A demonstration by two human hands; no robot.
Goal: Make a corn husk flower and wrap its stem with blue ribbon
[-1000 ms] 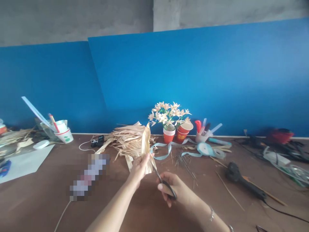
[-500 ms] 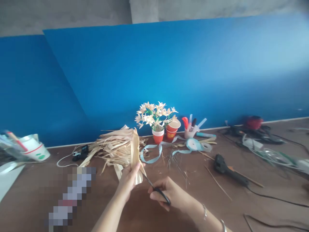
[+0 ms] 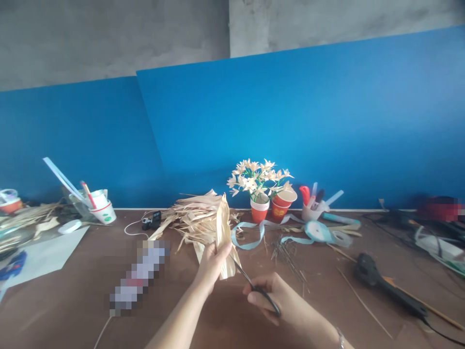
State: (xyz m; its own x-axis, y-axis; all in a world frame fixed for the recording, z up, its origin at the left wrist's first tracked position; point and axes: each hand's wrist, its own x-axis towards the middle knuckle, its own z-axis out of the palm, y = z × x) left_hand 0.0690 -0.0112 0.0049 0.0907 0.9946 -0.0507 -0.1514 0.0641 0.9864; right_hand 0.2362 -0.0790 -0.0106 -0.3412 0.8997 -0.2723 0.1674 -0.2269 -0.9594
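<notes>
My left hand (image 3: pixel 213 264) pinches a broad, dry corn husk (image 3: pixel 223 225) that stands upright, its lower end hanging below my fingers. My right hand (image 3: pixel 274 295) has its fingers through the black handles of a pair of scissors (image 3: pixel 262 292). The scissor blades point up and left and reach the husk's right side just beside my left thumb; how far they are apart I cannot tell. Behind the husk lies a heap of dry husks (image 3: pixel 196 213). Cream husk flowers (image 3: pixel 259 177) on green stems stand in stacked paper cups (image 3: pixel 259 209) beyond.
Light-blue ribbon (image 3: pixel 316 231) and thin wires (image 3: pixel 288 254) lie right of the husk. A black glue gun (image 3: pixel 388 286) with its cable rests farther right. At left are a blurred-out strip (image 3: pixel 140 278), a paper sheet (image 3: pixel 54 257) and a white cup (image 3: pixel 103 213) holding pens. A blue panel (image 3: pixel 290 121) borders the table.
The view has swung left, so everything sits farther right in the picture. Both hands keep their holds on the husk and the scissors, the blades still at the husk.
</notes>
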